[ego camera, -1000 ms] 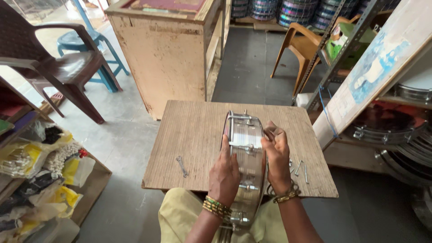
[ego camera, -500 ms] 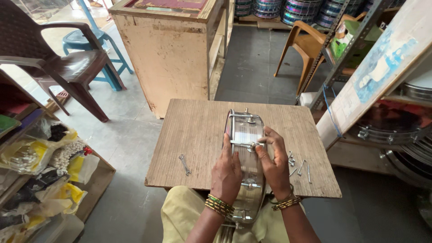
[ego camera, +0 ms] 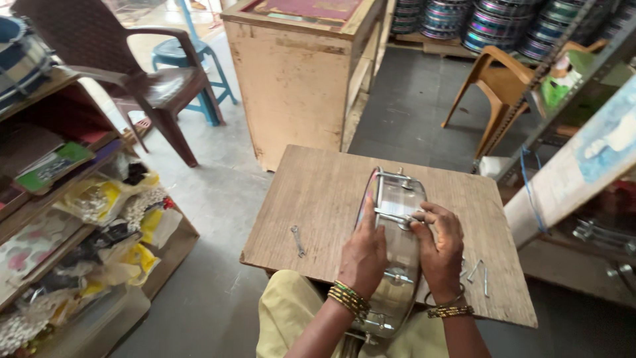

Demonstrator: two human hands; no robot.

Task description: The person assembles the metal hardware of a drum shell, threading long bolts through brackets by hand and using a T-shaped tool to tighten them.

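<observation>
On the near board edge | steel drum shell (ego camera: 397, 199) standing on its rim, running near-to-far | left hand (ego camera: 363, 255) bracing its left side | right hand (ego camera: 440, 248) pinching a tension lug (ego camera: 396, 217), nearer

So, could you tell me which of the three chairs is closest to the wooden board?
The tan plastic chair on the right, just beyond the wooden board; the dark brown chair and the blue stool stand farther off on the left.

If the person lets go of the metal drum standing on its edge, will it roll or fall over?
Probably yes. The drum is round and stands on its thin rim on the flat board, steadied by the left hand and right hand. Its shiny metal shell looks stiff and slippery.
</observation>
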